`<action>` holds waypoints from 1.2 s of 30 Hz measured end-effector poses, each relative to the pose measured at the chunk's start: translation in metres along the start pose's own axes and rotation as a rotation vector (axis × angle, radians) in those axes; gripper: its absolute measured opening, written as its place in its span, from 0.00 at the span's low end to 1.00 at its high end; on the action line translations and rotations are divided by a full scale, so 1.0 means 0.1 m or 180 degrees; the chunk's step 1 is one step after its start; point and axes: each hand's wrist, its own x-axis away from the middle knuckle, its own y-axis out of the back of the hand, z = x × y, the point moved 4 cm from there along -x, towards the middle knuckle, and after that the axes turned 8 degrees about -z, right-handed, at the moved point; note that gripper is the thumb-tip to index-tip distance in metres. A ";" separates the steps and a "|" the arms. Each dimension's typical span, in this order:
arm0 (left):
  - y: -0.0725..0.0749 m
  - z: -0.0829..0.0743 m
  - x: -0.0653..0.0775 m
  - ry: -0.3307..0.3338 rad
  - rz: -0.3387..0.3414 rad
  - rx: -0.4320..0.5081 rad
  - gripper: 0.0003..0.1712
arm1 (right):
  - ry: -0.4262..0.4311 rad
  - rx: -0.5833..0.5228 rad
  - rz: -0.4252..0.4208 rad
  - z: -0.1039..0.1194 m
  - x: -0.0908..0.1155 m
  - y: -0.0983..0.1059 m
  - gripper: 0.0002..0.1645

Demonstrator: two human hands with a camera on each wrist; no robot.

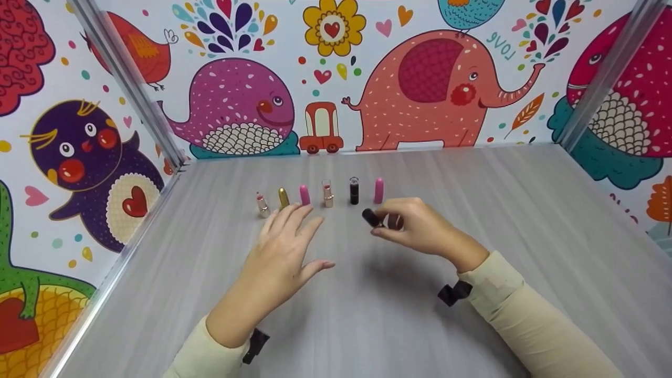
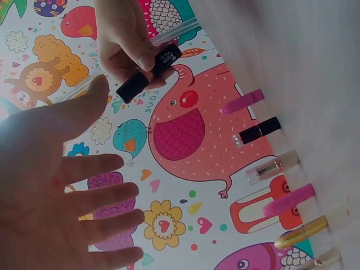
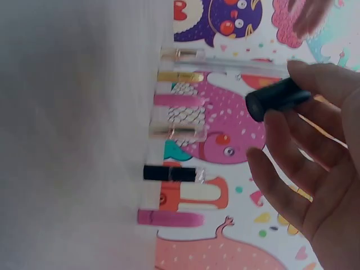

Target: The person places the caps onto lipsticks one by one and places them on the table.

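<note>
My right hand (image 1: 415, 226) pinches a black lipstick tube (image 2: 149, 73) between thumb and fingers, holding it tilted above the table. With fingers spread and straight, my left hand (image 1: 283, 252) hovers in front of the row's left end and holds nothing. Upright in that row, from left to right, stand a clear-capped lipstick (image 1: 262, 206), a gold tube (image 1: 283, 197), a pink tube (image 1: 304, 195), another clear-capped lipstick (image 1: 328, 195), a black tube with a clear top (image 1: 354, 192) and a second pink tube (image 1: 379, 191). The left fingers partly cover the gold tube's base.
The grey wood-grain table (image 1: 346, 325) runs back to a wall (image 1: 357, 68) printed with cartoon animals. Metal corner posts (image 1: 136, 89) stand at both sides. A dark band (image 1: 454, 292) sits at my right wrist, another (image 1: 255, 345) at my left.
</note>
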 end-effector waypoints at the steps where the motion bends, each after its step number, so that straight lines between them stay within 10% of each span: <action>1: -0.01 0.02 0.00 0.0032 0.0060 -0.0017 0.46 | -0.0051 0.0020 -0.0065 -0.04 0.00 0.02 0.10; 15: -0.11 0.44 0.03 0.0666 0.0766 0.0062 0.61 | -0.0928 0.0125 -0.0562 -0.54 0.04 0.24 0.12; 36: -0.19 0.75 0.07 0.1056 0.0990 0.0319 0.54 | -0.1829 -0.0087 -0.0511 -1.33 -0.09 -0.03 0.16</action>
